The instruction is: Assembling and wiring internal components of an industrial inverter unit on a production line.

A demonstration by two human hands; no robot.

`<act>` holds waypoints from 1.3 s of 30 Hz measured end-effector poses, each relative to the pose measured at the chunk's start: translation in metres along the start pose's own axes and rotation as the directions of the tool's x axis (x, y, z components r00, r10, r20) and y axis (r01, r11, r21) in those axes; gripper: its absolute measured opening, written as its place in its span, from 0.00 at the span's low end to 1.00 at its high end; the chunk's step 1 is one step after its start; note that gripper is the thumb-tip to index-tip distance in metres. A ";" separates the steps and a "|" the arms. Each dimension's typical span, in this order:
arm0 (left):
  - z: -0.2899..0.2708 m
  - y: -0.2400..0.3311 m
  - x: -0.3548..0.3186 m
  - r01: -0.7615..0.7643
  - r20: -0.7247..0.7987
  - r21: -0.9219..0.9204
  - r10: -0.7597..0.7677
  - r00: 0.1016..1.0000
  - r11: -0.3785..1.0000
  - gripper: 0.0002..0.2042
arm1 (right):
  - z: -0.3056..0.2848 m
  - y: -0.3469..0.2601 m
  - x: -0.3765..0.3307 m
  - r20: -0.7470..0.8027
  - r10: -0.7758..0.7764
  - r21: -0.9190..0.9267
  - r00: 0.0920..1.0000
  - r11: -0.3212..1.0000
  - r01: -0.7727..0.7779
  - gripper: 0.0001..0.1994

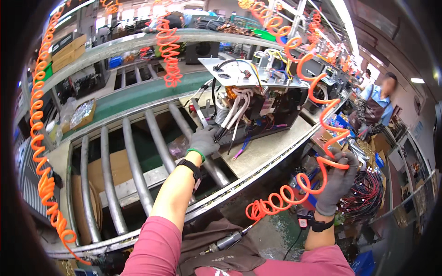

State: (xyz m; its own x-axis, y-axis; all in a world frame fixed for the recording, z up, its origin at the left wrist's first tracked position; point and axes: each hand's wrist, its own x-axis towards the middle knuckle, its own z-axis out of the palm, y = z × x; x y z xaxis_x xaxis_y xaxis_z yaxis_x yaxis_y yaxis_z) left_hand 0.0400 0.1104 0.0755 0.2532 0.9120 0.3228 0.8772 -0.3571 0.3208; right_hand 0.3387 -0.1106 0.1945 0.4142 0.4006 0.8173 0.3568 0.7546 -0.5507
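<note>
An opened electrical machine stands on a board on the roller conveyor, with a metal panel on top and wires, coils and white cables exposed. My left hand, in a grey glove with a green cuff, is closed at its near left end, beside a grey metal strip and dark cables. What its fingers hold is hidden. My right hand, also gloved, is raised on the right with its fingers curled round an orange coiled hose. From that hose's lower end a pneumatic screwdriver lies low in front of my body.
Metal rollers run along the left. Another orange coiled hose hangs at far left. Bundles of wires lie right of my right hand. A co-worker stands farther back on the right. Behind the conveyor is a shelf.
</note>
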 end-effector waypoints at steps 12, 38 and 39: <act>-0.050 -0.054 -0.078 0.056 -0.057 0.023 -0.054 0.997 0.998 0.19 | -0.013 0.001 -0.001 -0.160 0.053 0.005 0.986 0.999 -0.052 0.13; -0.149 -0.173 -0.275 0.630 -0.307 -0.117 -0.632 0.712 0.768 0.22 | -0.006 0.017 -0.007 -0.135 -0.183 0.068 0.974 0.979 0.194 0.13; -0.152 -0.175 -0.278 0.633 -0.259 -0.192 -0.661 0.704 0.750 0.23 | -0.008 0.022 -0.006 -0.107 -0.163 0.018 0.981 0.986 0.166 0.13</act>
State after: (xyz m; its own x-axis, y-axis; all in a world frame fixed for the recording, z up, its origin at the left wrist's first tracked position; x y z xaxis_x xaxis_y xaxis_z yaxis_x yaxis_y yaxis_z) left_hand -0.2465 -0.1113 0.0651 -0.5075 0.8259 0.2457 0.7395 0.2712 0.6161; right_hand 0.3509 -0.1006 0.1765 0.4374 0.2141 0.8734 0.4059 0.8197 -0.4042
